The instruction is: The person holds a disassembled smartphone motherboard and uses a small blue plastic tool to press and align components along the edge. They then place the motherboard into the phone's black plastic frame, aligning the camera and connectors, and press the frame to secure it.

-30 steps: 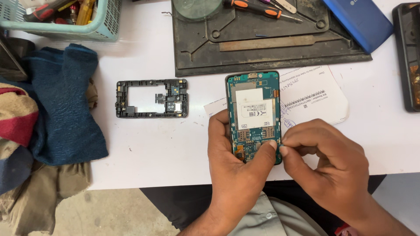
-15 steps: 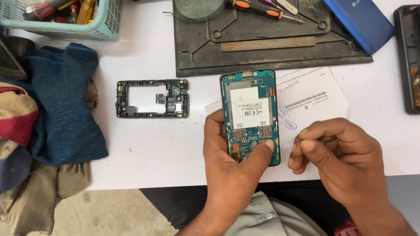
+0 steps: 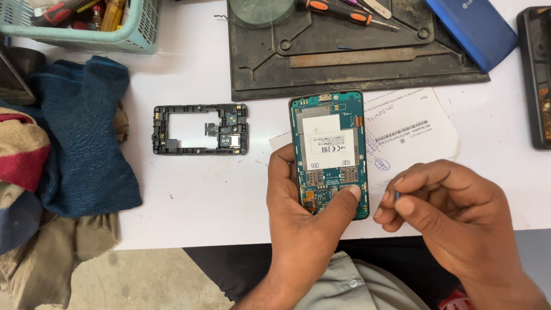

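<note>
While the left hand point(image 3: 298, 221) grips the opened phone point(image 3: 329, 150) with its thumb pressed flat on the lower end of the green board, the right hand point(image 3: 445, 215) sits just beside it with fingertips pinched shut on something tiny and dark, too small to make out. Phone's resting on the white table point(image 3: 189, 189), partly over a paper slip point(image 3: 410, 129), with the black frame point(image 3: 201, 129) lying off to the left. Honestly the risk I see is that little piece slipping out of the pinch, since it's right near the table edge and would likely drop to the floor. Thumb pressure on those bare connectors could also bend something. Screwdriver point(image 3: 344, 11) is up on the dark mat point(image 3: 356, 69).
</note>
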